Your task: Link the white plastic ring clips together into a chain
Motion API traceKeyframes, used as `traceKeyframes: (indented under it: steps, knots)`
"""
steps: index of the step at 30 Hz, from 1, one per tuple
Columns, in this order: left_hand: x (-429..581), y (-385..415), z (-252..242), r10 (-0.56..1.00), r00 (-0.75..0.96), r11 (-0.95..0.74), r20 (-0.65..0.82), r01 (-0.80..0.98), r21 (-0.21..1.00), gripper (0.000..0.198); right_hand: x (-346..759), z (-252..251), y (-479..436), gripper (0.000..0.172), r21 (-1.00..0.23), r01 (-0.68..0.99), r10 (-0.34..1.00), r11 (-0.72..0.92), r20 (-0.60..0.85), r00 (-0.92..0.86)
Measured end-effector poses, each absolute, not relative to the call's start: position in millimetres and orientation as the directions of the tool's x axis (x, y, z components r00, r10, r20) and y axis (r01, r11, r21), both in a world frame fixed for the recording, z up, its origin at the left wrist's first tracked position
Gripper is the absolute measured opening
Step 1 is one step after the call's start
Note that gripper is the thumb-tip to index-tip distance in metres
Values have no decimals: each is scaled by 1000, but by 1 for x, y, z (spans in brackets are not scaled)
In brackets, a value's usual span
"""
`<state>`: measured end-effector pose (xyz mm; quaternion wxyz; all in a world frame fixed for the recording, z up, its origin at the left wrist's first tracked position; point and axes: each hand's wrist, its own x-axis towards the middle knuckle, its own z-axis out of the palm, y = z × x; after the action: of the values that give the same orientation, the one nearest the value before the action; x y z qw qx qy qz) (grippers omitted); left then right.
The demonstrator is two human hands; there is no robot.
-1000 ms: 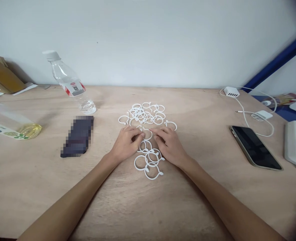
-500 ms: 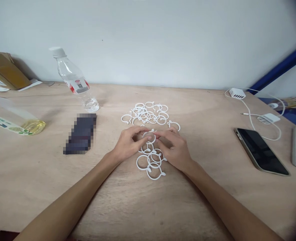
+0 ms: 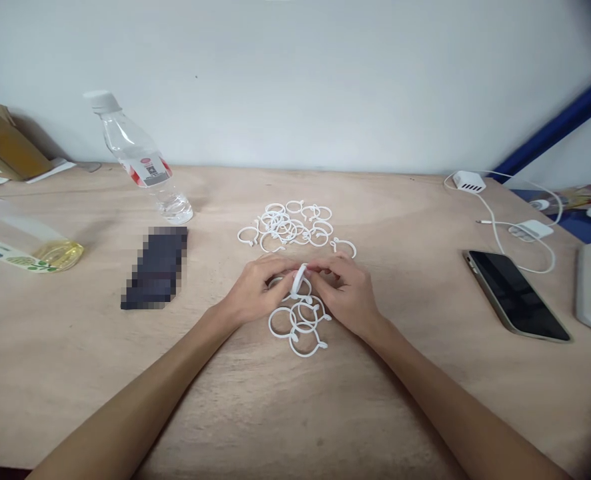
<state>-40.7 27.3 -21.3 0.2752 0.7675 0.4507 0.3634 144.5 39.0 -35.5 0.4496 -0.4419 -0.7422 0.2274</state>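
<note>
Between my two hands a white plastic curtain ring (image 3: 298, 283) is held up, turned almost edge-on to me. My left hand (image 3: 259, 288) pinches it from the left with thumb and fingers. From the other side my right hand (image 3: 343, 290) has its thumb and fingertips closed on it near the top. Below and nearer to me lies a loose group of white curtain rings (image 3: 281, 323), several of them overlapping, with small clips or eyelets on their rims. Beyond my hands a larger pile of the same rings (image 3: 286, 227) lies on the wooden table (image 3: 235, 407).
A clear water bottle (image 3: 138, 157) stands at the back left, near a pixelated dark object (image 3: 158, 267). Further left are a bottle with yellow liquid (image 3: 58, 257) and a cardboard box (image 3: 8, 143). On the right lie a phone (image 3: 515, 293), a white charger (image 3: 468, 181) and cables.
The ring in my hands has turned from facing me to nearly edge-on. Both hands stay close together over the near group. The whole view has shifted slightly.
</note>
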Motion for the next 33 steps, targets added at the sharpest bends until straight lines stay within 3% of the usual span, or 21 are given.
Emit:
traceKeyframes:
  steps: [5, 8, 14, 18, 29, 33]
  knots:
    - [-43, 26, -21, 908, 281, -414, 311, 484, 771, 36, 145, -35, 38, 12, -552, 497, 720, 669, 646, -251]
    - [-42, 26, -21, 891, 321, -445, 320, 484, 754, 35, 144, -37, 38, 12, -517, 521, 711, 679, 640, -291]
    - [-40, 28, -25, 862, 366, -500, 351, 501, 706, 19, 143, -40, 39, 18, -559, 530, 752, 637, 602, -270]
    - [-41, 28, -26, 860, 351, -507, 370, 522, 686, 20, 143, -38, 40, 29, -614, 535, 806, 580, 529, -266]
    - [-41, 27, -27, 846, 346, -533, 406, 559, 635, 13, 143, -40, 41, 30, -709, 484, 857, 512, 459, -235]
    - [-42, 27, -27, 815, 350, -579, 463, 546, 606, 10, 145, -36, 42, 42, -858, 380, 939, 344, 316, -136]
